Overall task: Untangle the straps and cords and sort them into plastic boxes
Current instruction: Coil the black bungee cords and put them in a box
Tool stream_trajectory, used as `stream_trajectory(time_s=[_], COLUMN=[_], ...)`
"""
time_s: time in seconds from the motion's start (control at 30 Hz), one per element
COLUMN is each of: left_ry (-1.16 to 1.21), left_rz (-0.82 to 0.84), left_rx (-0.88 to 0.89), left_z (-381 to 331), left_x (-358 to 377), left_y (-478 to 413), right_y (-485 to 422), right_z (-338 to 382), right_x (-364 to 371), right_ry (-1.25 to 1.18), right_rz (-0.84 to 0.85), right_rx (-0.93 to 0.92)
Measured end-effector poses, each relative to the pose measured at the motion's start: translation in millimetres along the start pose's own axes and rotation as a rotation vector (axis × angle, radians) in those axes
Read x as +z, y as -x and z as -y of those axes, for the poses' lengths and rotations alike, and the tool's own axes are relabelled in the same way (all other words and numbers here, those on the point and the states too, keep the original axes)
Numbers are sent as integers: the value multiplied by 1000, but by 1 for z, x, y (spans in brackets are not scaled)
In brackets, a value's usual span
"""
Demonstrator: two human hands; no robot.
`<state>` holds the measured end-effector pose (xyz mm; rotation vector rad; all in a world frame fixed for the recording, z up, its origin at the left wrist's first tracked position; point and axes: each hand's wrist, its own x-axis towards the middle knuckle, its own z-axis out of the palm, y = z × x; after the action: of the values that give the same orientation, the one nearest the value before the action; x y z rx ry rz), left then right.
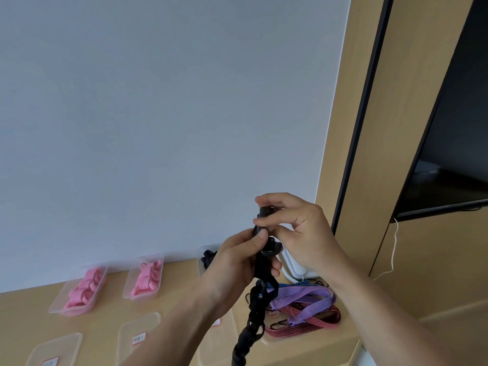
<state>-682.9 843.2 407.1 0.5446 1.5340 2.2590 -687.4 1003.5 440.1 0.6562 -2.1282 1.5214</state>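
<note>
Pale wall (158, 114), wood panelling (375, 128), dark screen (454, 154).

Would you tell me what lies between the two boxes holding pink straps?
Only bare wooden tabletop between the left box and the right box, per the head view.

No text can be read. Red-edged white labels (139, 338) are borne by clear plastic boxes (148, 319) along the desk's (174, 291) near edge; their characters are blurred.

Raised together, the left hand (237, 262) sits just below the right hand (301, 233), both pinching.
</note>
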Motion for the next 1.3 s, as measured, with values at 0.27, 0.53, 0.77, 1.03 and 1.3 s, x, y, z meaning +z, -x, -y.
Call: stream_trajectory(time_s=[0.27, 0.53, 0.77, 1.03, 1.3], left_ry=[-128, 0, 24, 43, -431], left_rz=[-28, -22, -77, -168, -327], left_rx=[61, -9, -126, -145, 21], left_z=[-1, 11, 25, 29, 31], left_x=[-6, -11, -6, -7, -1], left_y=[0, 6, 6, 6, 5], right_y=[-1, -5, -3, -5, 3], right_z=[-4, 0, -3, -2, -5], right_x=[4, 2, 7, 4, 12], right_ry=[-338, -483, -405, -444, -396], right_rz=[9, -82, -184, -216, -273], right_rx=[376, 399, 297, 372, 301])
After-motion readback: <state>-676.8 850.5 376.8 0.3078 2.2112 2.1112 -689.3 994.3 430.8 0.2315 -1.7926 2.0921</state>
